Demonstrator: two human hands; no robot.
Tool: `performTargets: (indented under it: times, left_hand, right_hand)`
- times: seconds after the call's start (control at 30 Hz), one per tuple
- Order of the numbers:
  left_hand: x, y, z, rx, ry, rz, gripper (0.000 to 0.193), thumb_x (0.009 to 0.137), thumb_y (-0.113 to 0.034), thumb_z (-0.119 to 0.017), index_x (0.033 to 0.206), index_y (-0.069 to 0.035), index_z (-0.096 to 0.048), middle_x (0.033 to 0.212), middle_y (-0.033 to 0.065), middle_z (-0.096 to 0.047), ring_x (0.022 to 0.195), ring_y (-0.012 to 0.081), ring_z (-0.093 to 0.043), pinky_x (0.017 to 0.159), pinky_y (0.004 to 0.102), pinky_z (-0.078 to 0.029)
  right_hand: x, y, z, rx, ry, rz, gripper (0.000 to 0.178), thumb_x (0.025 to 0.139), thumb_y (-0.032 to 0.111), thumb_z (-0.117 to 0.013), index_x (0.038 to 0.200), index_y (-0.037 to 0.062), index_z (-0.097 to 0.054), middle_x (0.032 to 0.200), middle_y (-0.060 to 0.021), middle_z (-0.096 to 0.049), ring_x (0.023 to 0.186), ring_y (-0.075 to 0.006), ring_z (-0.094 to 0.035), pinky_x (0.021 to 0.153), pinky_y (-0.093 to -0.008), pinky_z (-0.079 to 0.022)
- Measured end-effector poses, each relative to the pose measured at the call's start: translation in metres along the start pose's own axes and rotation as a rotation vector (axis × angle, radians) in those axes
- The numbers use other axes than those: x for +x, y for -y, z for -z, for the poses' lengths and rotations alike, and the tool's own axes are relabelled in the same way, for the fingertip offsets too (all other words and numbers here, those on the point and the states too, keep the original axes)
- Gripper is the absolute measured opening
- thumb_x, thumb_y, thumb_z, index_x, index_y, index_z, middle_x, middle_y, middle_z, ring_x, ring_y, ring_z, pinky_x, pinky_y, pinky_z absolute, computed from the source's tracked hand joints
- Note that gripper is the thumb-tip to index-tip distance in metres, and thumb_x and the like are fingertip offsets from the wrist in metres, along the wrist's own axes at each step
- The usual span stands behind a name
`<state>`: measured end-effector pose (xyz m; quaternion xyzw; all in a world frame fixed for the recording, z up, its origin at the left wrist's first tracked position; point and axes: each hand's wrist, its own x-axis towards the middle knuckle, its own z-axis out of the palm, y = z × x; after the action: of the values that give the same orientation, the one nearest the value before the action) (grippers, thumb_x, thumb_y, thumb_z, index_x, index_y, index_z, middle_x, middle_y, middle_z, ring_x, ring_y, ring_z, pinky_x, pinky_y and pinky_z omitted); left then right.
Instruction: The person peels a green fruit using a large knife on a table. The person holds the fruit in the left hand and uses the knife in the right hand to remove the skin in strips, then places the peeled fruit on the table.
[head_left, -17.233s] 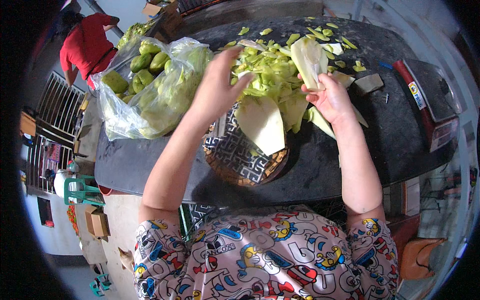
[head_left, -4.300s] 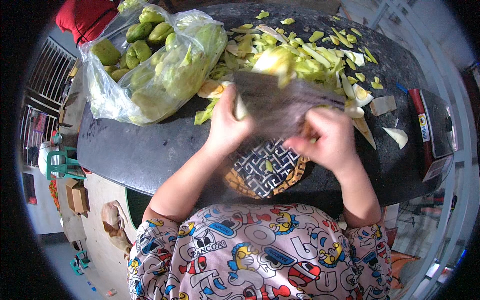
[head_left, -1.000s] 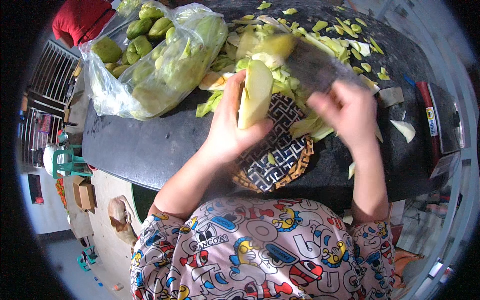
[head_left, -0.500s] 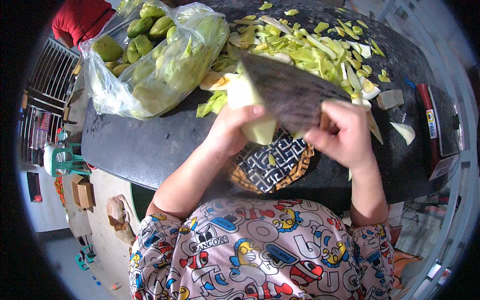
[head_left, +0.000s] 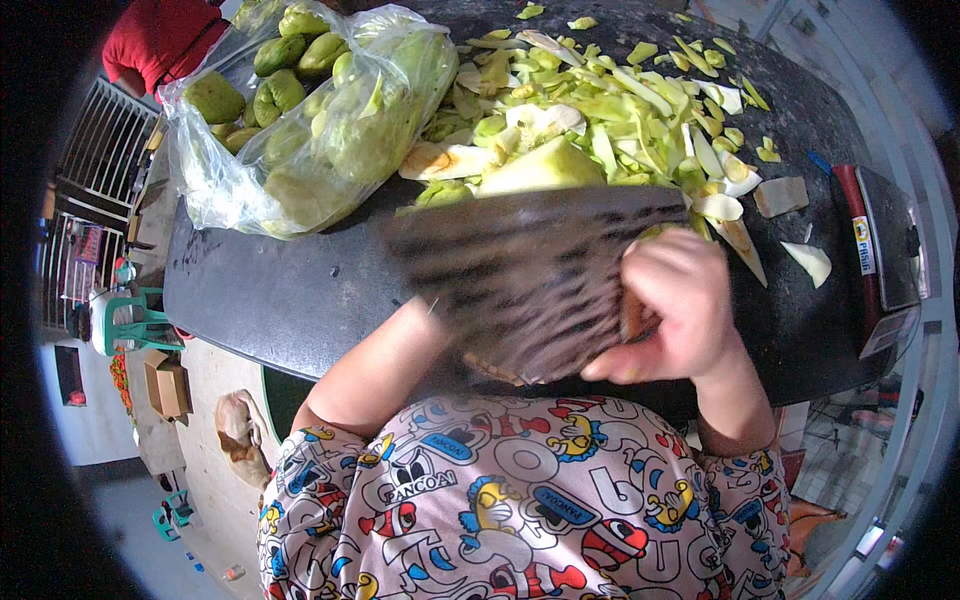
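rt hand [head_left: 680,310] is closed tight round the wooden handle [head_left: 637,316] of a big dark cleaver [head_left: 520,265]; blade's blurry, broad face to the cam, running from the hand over toward 9 o'clock. lt hand is hidden behind the blade, so can't tell its grip; only the lt forearm [head_left: 375,365] shows, approx 8 o'clock from blade middle. pale green fruit chunk [head_left: 545,165] is at 12, just past the blade's far edge, lower part covered, can't tell if lt fingers touch it. w/ the same center: heap of peelings [head_left: 610,115] spreads 12 to 1 on the black table [head_left: 270,290], a clear plastic bag [head_left: 300,190] w/ whole green fruits [head_left: 278,98] inside is at 10, grey block [head_left: 782,197] at 2, white slice [head_left: 806,263] at 3, dark red + black device [head_left: 880,240] beyond it. co-worker in red [head_left: 165,40] far off at 10, green chair [head_left: 135,312] approx 9, dog [head_left: 242,440] lying on the floor [head_left: 215,385] at 8, open carton [head_left: 168,385] near it
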<state>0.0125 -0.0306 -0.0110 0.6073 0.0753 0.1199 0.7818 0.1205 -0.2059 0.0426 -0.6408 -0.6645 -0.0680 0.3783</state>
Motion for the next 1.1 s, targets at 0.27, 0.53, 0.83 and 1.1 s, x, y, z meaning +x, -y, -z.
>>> performTargets:
  times: [0.27, 0.53, 0.83, 1.1]
  left_hand:
    - [0.017, 0.005, 0.031, -1.251, 0.491, 0.043, 0.076, 0.083, -0.063, -0.053, 0.135, -0.010, -0.038, 0.094, 0.0064, -0.053, 0.048, 0.0132, -0.051, 0.043, 0.0280, -0.041]
    - [0.020, 0.008, 0.033, -1.154, 0.134, 0.060, 0.044, 0.089, -0.035, -0.051, 0.122, -0.006, -0.049, 0.104, 0.0061, -0.047, 0.078, 0.0153, -0.040, 0.060, 0.0270, -0.037]
    - [0.022, 0.005, 0.043, -0.923, 0.168, 0.200, 0.050, 0.094, -0.038, -0.044, 0.133, -0.008, -0.040, 0.117, 0.0164, -0.049, 0.077, 0.0176, -0.051, 0.058, 0.0261, -0.046]
    - [0.024, -0.016, 0.025, -0.799, 0.068, 0.292, 0.083, 0.085, -0.067, -0.041, 0.139, -0.004, -0.030, 0.132, 0.0342, -0.038, 0.098, 0.0409, -0.061, 0.061, 0.0439, -0.060]
  right_hand:
    - [-0.037, -0.046, -0.003, 0.428, -0.452, -0.492, 0.051, 0.077, 0.046, -0.070, 0.081, -0.0041, -0.060, 0.066, -0.0018, -0.058, 0.062, -0.0099, -0.051, 0.056, -0.0272, -0.041]
    - [-0.017, -0.031, -0.002, 0.374, -0.265, -0.418, 0.051, 0.077, 0.047, -0.069, 0.070, -0.0015, -0.055, 0.060, -0.0035, -0.052, 0.056, -0.0100, -0.044, 0.051, -0.0272, -0.035]
    - [-0.016, -0.035, 0.002, 0.358, -0.210, -0.485, 0.044, 0.080, 0.039, -0.068, 0.073, -0.0022, -0.058, 0.062, -0.0039, -0.055, 0.057, -0.0093, -0.046, 0.052, -0.0263, -0.037]
    - [-0.013, -0.033, 0.001, 0.366, -0.245, -0.479, 0.038, 0.081, 0.034, -0.069, 0.077, -0.0027, -0.060, 0.064, -0.0026, -0.057, 0.061, -0.0067, -0.047, 0.054, -0.0247, -0.039]
